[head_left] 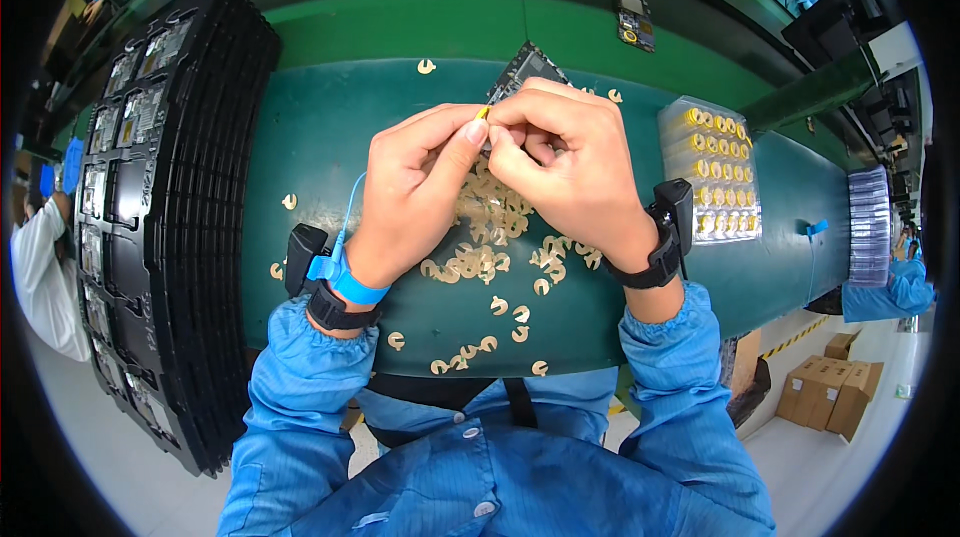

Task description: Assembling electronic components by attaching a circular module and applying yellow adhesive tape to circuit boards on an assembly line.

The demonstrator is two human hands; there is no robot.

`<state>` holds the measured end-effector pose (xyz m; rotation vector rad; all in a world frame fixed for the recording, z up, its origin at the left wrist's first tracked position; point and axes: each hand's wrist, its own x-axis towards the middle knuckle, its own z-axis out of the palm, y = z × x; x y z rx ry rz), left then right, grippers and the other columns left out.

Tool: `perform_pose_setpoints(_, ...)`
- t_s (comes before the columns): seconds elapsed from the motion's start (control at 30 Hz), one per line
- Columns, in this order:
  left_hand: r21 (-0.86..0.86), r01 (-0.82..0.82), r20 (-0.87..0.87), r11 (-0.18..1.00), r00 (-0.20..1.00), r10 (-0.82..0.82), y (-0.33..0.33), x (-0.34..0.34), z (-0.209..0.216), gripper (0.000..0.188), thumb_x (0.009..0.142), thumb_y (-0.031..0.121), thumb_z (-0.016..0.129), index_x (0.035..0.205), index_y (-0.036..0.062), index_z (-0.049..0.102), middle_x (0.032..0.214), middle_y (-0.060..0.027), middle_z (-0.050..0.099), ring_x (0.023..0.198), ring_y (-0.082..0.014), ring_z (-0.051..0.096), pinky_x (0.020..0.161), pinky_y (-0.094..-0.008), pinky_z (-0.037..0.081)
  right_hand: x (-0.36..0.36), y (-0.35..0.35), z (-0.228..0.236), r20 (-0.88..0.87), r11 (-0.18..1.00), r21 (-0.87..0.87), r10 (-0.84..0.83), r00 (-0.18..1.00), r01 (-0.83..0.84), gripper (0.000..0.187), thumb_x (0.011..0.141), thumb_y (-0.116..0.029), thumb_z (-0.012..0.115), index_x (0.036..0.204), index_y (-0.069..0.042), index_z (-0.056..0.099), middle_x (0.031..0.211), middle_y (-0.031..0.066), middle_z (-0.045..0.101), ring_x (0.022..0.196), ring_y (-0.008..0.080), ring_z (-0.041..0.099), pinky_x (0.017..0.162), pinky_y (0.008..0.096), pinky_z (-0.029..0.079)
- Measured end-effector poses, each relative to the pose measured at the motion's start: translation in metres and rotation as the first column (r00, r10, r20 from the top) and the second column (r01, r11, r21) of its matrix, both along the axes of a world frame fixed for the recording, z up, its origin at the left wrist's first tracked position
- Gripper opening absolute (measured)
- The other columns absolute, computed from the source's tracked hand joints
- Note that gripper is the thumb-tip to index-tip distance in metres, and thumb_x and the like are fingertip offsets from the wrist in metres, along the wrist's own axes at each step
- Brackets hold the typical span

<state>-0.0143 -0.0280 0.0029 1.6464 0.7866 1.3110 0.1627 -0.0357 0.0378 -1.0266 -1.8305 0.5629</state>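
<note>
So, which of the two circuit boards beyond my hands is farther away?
The far board, on the lighter green strip, with a yellow round part. The near board lies just beyond your right hand, which partly hides it.

Stacked trays (200, 227) are standing at the frame's left, loose pieces (478, 263) are lying on the worktop (315, 142) around the centre, a circuit board (527, 67) is resting behind them, and a filled tray (675, 159) is sitting at right.

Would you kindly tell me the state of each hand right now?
Left hand: closed, pinching a small yellow piece.
Right hand: curled, beside that same piece; whether it holds anything cannot be told.
</note>
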Motion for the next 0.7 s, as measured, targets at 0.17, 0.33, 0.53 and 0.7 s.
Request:
perform_pose_setpoints(0.17,-0.050,-0.031,0.001,0.998,1.000,0.031,-0.002,-0.002,0.000,0.021,0.104,0.010,0.060,0.109,-0.0069,0.072,0.095,-0.0108,0.075,0.085,-0.0123,0.067,0.078,-0.0274,0.053,-0.003,-0.003,0.003,-0.051,1.000,-0.013,-0.028,0.998,0.027,0.006,0.077,-0.001,0.072,0.082,0.001,0.067,0.069,0.0037,0.057,0.052,0.0098,0.042,0.049,0.0274,0.033)
perform_pose_setpoints(0.33,-0.160,-0.047,0.145,0.986,0.987,0.071,-0.002,-0.004,0.000,0.024,0.106,0.012,0.060,0.114,-0.0067,0.072,0.099,-0.0028,0.073,0.089,-0.0060,0.062,0.080,-0.0221,0.051,0.013,-0.009,0.015,-0.288,0.993,-0.118,-0.030,0.957,-0.004,0.003,0.081,0.004,0.069,0.081,0.002,0.066,0.073,-0.0022,0.056,0.057,0.0012,0.038,0.051,0.0220,0.029)
perform_pose_setpoints(0.53,-0.051,-0.144,0.033,0.988,0.989,0.146,-0.001,-0.001,0.001,0.022,0.105,0.011,0.063,0.113,-0.0068,0.073,0.100,-0.0033,0.074,0.090,-0.0061,0.063,0.080,-0.0216,0.051,0.040,-0.012,0.012,-0.060,0.946,-0.311,0.076,0.995,-0.091,0.014,0.087,-0.008,0.080,0.086,-0.001,0.069,0.065,-0.0012,0.052,0.053,0.0024,0.036,0.049,0.0242,0.028)
perform_pose_setpoints(0.7,-0.089,-0.109,0.055,0.990,0.992,0.114,-0.005,0.002,-0.003,0.017,0.101,0.006,0.066,0.109,-0.0075,0.073,0.096,-0.0061,0.074,0.087,-0.0084,0.064,0.077,-0.0236,0.053,0.015,-0.003,0.008,-0.006,1.000,-0.006,-0.018,1.000,0.018,0.019,0.089,-0.009,0.076,0.106,-0.001,0.073,0.078,0.0052,0.060,0.055,0.0111,0.045,0.052,0.0274,0.037)
